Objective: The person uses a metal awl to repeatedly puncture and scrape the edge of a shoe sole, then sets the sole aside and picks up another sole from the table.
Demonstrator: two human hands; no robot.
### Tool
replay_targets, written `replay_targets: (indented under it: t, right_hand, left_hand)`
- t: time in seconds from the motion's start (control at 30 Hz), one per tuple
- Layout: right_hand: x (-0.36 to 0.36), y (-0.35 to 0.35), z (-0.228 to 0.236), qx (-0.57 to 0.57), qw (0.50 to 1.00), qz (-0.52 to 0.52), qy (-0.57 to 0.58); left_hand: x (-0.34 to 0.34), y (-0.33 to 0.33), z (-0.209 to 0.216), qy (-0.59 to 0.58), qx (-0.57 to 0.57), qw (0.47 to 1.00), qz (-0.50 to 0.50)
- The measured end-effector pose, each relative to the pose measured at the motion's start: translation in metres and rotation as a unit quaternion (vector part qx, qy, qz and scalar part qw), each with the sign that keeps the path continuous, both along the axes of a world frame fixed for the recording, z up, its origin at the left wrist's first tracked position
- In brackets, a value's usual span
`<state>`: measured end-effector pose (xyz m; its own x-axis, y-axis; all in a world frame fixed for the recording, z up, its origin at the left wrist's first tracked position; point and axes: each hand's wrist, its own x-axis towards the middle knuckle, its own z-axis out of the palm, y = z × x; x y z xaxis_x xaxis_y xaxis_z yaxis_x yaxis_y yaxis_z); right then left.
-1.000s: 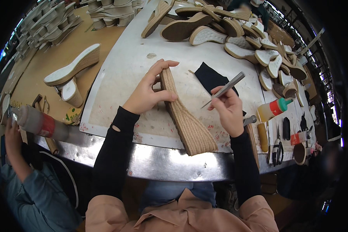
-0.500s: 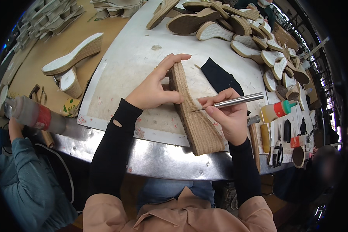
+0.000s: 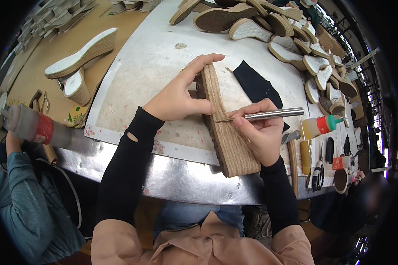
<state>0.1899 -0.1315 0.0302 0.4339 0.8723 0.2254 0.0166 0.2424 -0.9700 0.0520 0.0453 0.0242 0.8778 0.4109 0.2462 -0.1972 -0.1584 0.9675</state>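
A wedge shoe sole (image 3: pixel 232 143) with a braided jute side stands on edge before me, its thick heel end nearest the table's front edge. My left hand (image 3: pixel 181 95) grips its narrow far end, fingers over the top and thumb pressed on the woven side. In my right hand (image 3: pixel 261 128) is a metal-handled awl (image 3: pixel 274 114), held like a pen. Its thin dark point touches the braid near my left thumb; whether it goes between the strands I cannot tell. Just beyond my right hand lies a black cloth (image 3: pixel 256 84).
Many wedge soles (image 3: pixel 292 48) are heaped at the far right. Two more soles (image 3: pixel 82 57) lie on brown board at left. Glue bottles stand at left (image 3: pixel 42 128) and right (image 3: pixel 318 127). Scissors (image 3: pixel 318 172) lie at right. A co-worker's sleeve (image 3: pixel 35 194) is close at left.
The awl's point has shifted slightly left across the braid, toward the sole's edge by my left thumb. Both hands still hold the same things; the whole view has shifted a little.
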Motion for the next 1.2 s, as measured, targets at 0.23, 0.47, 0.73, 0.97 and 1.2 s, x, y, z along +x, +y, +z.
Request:
replay_targets:
  t: [0.23, 0.47, 0.73, 0.97, 1.2]
  right_hand:
    - [-0.010, -0.001, 0.005, -0.011, 0.999, -0.051, -0.011]
    - [-0.010, 0.001, 0.010, -0.036, 0.998, -0.056, -0.004]
    - [0.001, 0.000, 0.001, 0.001, 0.998, -0.008, 0.062]
    - [-0.005, -0.001, 0.004, -0.017, 0.998, -0.042, 0.030]
    - [-0.007, 0.004, 0.010, -0.035, 0.998, -0.055, -0.024]
  left_hand:
    - [0.002, -0.002, 0.000, 0.003, -0.030, 1.000, -0.007]
    - [0.001, -0.002, 0.005, 0.017, -0.043, 0.999, -0.011]
    - [0.001, 0.001, -0.003, -0.012, 0.007, 1.000, -0.001]
    - [0.001, -0.004, 0.005, 0.025, -0.028, 0.999, -0.007]
    - [0.000, -0.006, 0.006, 0.035, -0.029, 0.999, 0.000]
